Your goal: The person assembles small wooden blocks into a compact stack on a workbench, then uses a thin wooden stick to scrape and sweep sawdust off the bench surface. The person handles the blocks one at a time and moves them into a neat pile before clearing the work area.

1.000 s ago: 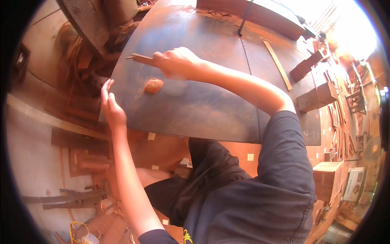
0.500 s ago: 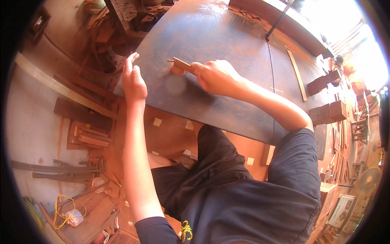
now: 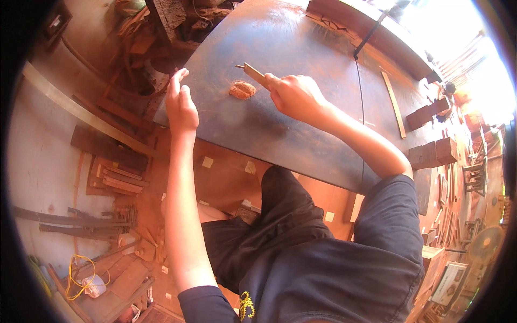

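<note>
My right hand, above the dark flat worktable, grips a narrow flat strip of wood. A thin peg-like tip juts from the strip's far left end. Just below that end, a rough brown oval lump with a groove along it lies on the tabletop, apart from the strip. At the table's left edge my left hand is raised with fingers stretched upward and the thumb apart. A small dark reddish spot shows by its fingertips, too small to make out.
A dark seam runs across the tabletop, with a thin dark rod at its far end. To the right lie a pale wood strip and dark wood blocks. Stacked wood pieces and a yellow cord are at left.
My right hand has lifted the wooden strip up and to the right, off the brown lump, which now shows whole. My left hand has hardly moved.
</note>
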Action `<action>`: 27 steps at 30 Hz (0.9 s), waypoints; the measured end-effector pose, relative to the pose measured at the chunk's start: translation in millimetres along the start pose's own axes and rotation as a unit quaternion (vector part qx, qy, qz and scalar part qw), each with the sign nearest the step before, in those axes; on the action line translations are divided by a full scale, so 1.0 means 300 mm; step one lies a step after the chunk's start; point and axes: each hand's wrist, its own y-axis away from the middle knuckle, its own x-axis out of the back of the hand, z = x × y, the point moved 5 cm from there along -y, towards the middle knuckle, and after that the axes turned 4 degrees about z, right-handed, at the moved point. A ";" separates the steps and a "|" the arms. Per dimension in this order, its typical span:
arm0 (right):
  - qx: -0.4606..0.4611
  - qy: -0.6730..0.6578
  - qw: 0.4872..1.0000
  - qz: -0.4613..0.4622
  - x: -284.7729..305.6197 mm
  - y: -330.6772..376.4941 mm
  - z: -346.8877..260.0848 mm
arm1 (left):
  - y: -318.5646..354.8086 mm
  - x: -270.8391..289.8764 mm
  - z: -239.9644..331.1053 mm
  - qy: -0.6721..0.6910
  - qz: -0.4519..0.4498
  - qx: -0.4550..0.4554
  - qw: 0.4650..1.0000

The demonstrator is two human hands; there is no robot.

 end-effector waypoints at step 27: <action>0.073 0.039 0.997 0.010 -0.050 -0.116 0.025 | -0.003 -0.009 0.001 -0.005 0.002 0.002 1.000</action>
